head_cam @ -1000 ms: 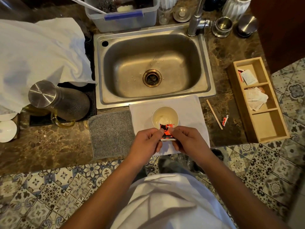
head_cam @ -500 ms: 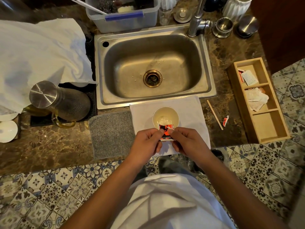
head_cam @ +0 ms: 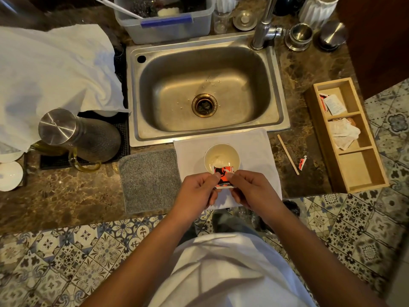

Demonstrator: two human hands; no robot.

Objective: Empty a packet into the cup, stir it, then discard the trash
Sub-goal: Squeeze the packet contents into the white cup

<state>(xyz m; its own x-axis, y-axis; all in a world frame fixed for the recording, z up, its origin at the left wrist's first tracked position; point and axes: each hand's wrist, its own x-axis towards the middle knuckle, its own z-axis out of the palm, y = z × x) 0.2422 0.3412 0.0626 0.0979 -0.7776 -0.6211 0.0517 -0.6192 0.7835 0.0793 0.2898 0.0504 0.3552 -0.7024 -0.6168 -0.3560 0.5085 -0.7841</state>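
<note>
I stand in a home kitchen: a steel sink (head_cam: pixel 205 89) with a tap (head_cam: pixel 264 23) is set into a brown marble counter (head_cam: pixel 55 196). A lidded jug (head_cam: pixel 77 136) sits on a drying mat (head_cam: pixel 119 138), a tub (head_cam: pixel 163 23) of washing things behind, patterned tiles (head_cam: pixel 66 262) underfoot.

Both hands (head_cam: pixel 223 191) pinching a red-and-black packet (head_cam: pixel 224 178) over the white cup (head_cam: pixel 221 157) on a cloth (head_cam: pixel 254 147).

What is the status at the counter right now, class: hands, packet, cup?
Left hand and right hand both pinch the packet over the cup. Stir stick untouched. Nothing in the way.
</note>
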